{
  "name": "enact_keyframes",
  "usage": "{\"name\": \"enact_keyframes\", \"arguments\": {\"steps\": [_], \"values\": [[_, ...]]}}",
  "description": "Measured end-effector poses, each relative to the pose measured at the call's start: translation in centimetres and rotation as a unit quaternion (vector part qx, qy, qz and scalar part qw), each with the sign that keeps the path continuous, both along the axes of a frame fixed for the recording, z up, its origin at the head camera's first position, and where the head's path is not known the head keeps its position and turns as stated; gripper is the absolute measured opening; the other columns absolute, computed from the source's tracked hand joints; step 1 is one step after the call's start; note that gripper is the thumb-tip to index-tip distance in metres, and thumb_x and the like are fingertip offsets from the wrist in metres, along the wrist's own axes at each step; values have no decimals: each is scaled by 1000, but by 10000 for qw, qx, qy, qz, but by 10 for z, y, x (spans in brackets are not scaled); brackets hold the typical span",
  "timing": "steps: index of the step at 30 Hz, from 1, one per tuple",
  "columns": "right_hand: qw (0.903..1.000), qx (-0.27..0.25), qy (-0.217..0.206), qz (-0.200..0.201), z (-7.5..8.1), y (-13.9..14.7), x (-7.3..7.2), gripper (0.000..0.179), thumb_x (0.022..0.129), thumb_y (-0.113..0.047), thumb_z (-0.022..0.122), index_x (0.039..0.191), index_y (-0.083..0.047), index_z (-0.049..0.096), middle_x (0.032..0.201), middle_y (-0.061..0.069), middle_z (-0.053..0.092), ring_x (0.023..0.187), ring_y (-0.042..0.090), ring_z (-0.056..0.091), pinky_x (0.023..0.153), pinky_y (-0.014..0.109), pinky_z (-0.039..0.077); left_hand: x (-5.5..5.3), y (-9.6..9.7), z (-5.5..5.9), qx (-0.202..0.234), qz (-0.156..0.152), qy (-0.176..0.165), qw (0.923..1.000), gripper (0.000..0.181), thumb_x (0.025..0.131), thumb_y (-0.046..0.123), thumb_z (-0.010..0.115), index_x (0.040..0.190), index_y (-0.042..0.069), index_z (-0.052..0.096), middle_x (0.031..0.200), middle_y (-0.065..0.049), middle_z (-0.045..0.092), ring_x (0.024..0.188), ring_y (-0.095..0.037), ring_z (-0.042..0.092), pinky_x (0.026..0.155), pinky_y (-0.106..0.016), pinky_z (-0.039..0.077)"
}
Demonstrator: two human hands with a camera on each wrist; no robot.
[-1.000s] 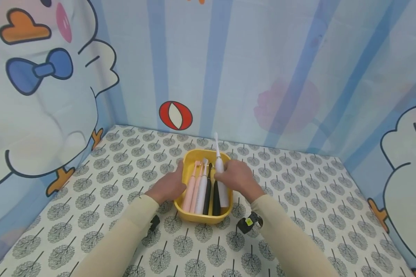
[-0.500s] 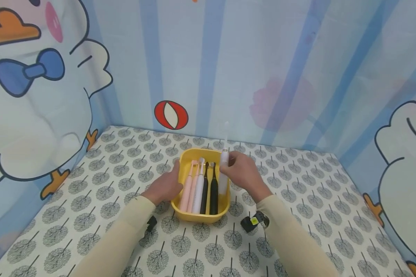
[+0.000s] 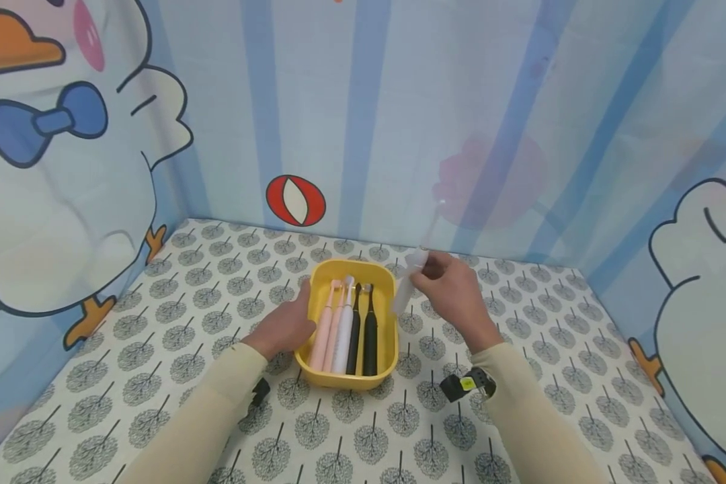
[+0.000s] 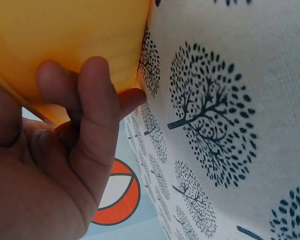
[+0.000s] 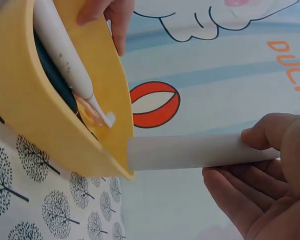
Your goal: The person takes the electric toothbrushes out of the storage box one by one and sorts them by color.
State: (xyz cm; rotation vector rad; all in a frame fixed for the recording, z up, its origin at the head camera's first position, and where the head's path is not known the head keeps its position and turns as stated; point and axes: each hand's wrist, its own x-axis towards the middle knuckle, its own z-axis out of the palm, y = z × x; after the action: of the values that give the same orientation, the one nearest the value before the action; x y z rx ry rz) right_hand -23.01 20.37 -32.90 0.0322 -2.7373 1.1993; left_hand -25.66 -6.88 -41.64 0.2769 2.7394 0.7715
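My right hand [image 3: 454,292] pinches a white electric toothbrush [image 3: 403,291] by the upper part of its handle, tilted, just right of the yellow bin [image 3: 302,359]. In the right wrist view the handle's bottom end overlaps the bin's rim. My left hand [image 3: 286,324] grips the bin's left wall, thumb over the rim; the left wrist view has its fingers [image 4: 97,105] against the outside. Inside, side by side, lie two pink electric toothbrushes [image 3: 322,336], one white electric toothbrush [image 3: 343,336] and two black electric toothbrushes [image 3: 370,343], heads toward the far end.
A tree-print cloth [image 3: 314,430] covers the table under the bin. Behind it hangs a striped blue curtain [image 3: 314,101] with cartoon birds and a red ball print. A small black camera [image 3: 454,388] is strapped to my right wrist.
The right hand has lifted the white toothbrush from the bin's right side and carried it up and right, past the rim, tilting it. The left hand stays at the bin.
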Motion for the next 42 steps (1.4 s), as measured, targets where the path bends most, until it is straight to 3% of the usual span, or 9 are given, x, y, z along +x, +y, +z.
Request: {"name": "enact_keyframes", "arguments": {"steps": [8,18,25,42], "values": [[9990,140,412,-77,-6,10,-6,38,88,-28,67,121,-9,65,105,6,70,95,22,65,80,41,52,0,-4,-1,47,-20,61,10000,86,92,14,47,154,6,-12,73,-9,57,56,-20,56,54,-32,47],[9968,434,535,-397,-26,21,-17,39,90,-24,66,124,-4,63,107,11,69,95,25,67,81,42,53,1,-1,1,25,64,-59,10000,86,93,15,48,155,8,-10,74,-10,57,57,-20,56,54,-32,47],[9969,462,469,-437,-37,24,-24,38,91,-23,65,124,-4,61,110,12,68,94,25,67,77,40,55,2,-1,1,248,57,-82,9996,86,94,16,48,155,10,-13,72,-10,58,55,-21,57,53,-32,48],[9978,392,350,-396,-61,25,-32,30,93,-20,63,118,-5,60,110,11,67,99,24,64,81,39,54,2,2,0,107,13,-38,9999,86,93,16,48,155,8,-12,73,-9,57,56,-20,55,54,-33,46]]}}
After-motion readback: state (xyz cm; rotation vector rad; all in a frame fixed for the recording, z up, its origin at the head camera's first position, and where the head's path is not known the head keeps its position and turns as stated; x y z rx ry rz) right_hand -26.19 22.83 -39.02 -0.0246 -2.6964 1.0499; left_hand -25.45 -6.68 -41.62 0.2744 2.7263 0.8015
